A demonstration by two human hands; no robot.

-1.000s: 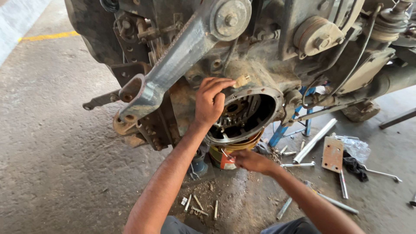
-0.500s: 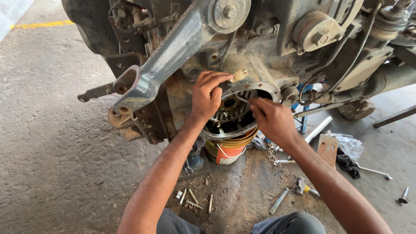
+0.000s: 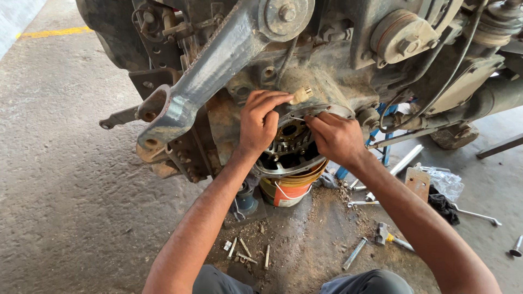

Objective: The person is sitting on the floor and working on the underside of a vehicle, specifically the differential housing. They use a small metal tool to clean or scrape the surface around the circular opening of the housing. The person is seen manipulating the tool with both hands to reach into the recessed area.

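Both hands working at the round housing (image 3: pixel 291 147) low on the machine's side. Left hand (image 3: pixel 260 122) is curling its fingers (image 3: pixel 272 100) over the top rim, apparently gripping it. Right hand (image 3: pixel 335 136) is pinching a thin wire (image 3: pixel 297 118) at the upper edge; fingers nearly closed on it. Wire looks springy, light, greasy, probably slippery, so best gripped near its end. Housing looks heavy, rigid steel; best held by the rim. Bucket (image 3: pixel 291 190) sitting beneath, bolts (image 3: pixel 245 250) lying on the floor.
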